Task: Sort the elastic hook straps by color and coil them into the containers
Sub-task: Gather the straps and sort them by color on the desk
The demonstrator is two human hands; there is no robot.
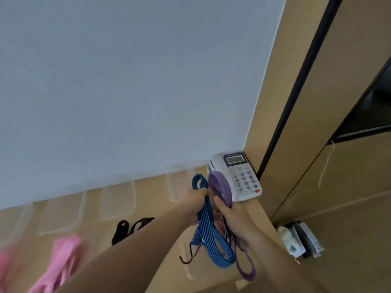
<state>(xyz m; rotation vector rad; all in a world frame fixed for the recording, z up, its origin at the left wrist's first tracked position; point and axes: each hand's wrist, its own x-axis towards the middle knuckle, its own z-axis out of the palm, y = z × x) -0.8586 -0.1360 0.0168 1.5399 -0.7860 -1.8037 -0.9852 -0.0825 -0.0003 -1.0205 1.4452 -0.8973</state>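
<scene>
Beside phone point(233, 166), keys point(244, 180) 1–9, right hand point(231, 217) gripping purple strap point(220, 185)

Head-worn wide-angle view, forward-down, close

The white wall point(127, 81) closes off the table point(152, 199) at the back. A blurred row of clear containers point(118, 201) lines its foot, with strips of bare tabletop between them. The telephone point(239, 176) fills the right rear corner, just beside the wooden panel point(296, 144). A black strap point(127, 229) lies mid-table and pink straps point(61, 256) cover the near left, with open surface between these 2. Across the near right hang loops of the blue strap point(211, 235) and purple strap point(220, 185), gripped by the left hand point(196, 206) and right hand point(230, 216).
</scene>
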